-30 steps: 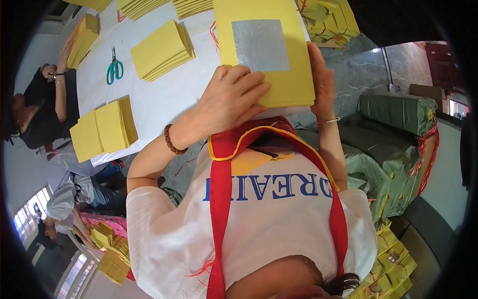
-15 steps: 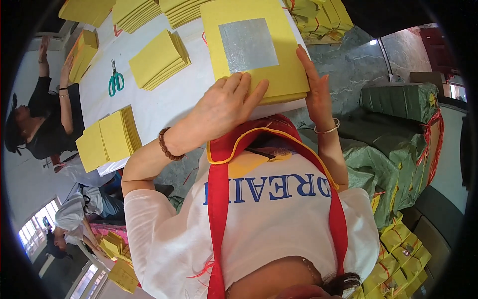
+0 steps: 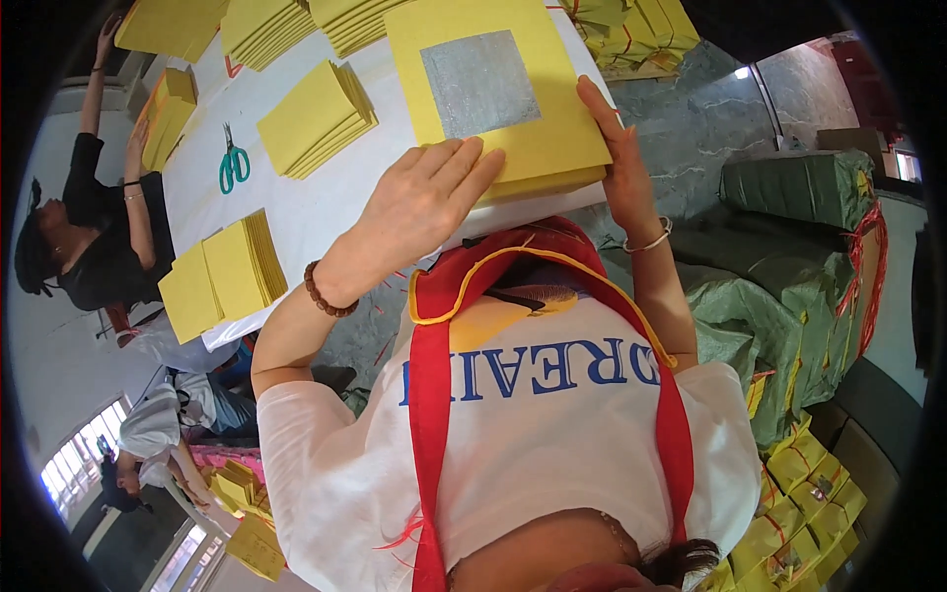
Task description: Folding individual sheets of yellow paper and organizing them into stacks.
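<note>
In the head view, a counter (image 3: 296, 217) with a white cover stands before a person in a white T-shirt (image 3: 552, 434) and red apron (image 3: 429, 395). A thick stack of yellow paper (image 3: 567, 113) lies at the counter's near right corner, a grey square (image 3: 478, 84) on its top face. The left hand (image 3: 419, 202), with a brown beaded bracelet (image 3: 326, 291) at the wrist, rests palm down on the stack's near left part, its fingers outstretched and only slightly apart. The right hand (image 3: 626, 168), wearing a pale bangle (image 3: 648, 237), lies along the stack's right side, fingers extended and slightly apart; neither hand is clamped.

To the left, near the middle of the counter, is a fanned pile of folded yellow paper (image 3: 316, 118). Farther left are scissors with teal handles (image 3: 235, 163), points toward the far edge. A second yellow pile (image 3: 227, 276) sits at the near left corner; more piles (image 3: 266, 30) line the far edge. At the left edge, a co-worker in black (image 3: 113, 227) has one hand against a yellow block (image 3: 170, 118).

Beyond the right edge are yellow bundles with red ties (image 3: 631, 39) and large green-wrapped bales (image 3: 789, 187).
</note>
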A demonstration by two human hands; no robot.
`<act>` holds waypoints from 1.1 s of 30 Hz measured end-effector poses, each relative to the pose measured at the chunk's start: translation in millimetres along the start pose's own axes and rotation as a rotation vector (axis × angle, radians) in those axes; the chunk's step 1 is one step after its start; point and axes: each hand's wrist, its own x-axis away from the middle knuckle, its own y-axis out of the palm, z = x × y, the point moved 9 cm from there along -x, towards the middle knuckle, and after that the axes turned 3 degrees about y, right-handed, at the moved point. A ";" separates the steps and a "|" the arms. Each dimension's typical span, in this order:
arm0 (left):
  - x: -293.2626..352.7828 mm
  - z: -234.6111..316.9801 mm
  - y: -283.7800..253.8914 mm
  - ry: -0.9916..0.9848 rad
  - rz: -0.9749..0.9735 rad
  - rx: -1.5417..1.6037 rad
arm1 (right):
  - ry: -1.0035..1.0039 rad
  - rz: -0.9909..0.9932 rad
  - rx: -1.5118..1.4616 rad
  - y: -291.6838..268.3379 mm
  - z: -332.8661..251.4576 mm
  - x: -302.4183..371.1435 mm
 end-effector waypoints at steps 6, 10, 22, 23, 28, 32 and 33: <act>5.7 6.9 8.2 -0.008 -0.058 -0.139 | -0.023 0.005 0.018 2.7 -3.6 3.6; 5.8 10.8 8.0 0.007 -0.059 -0.170 | -0.047 0.004 0.095 2.4 -8.0 7.2; 5.1 14.9 10.5 -0.012 -0.054 -0.196 | -0.030 0.056 -0.044 -0.2 -2.5 3.6; 5.4 16.2 10.0 -0.008 -0.051 -0.200 | -0.025 0.056 -0.055 0.1 -2.4 3.4; 5.4 13.8 11.1 -0.014 -0.048 -0.189 | -0.021 0.049 -0.049 2.9 -2.1 4.0; 6.0 14.3 11.0 -0.011 -0.048 -0.199 | -0.023 0.049 -0.049 2.6 -0.3 4.5; 6.3 14.5 11.0 -0.013 -0.049 -0.198 | -0.015 0.051 -0.053 2.5 0.4 4.9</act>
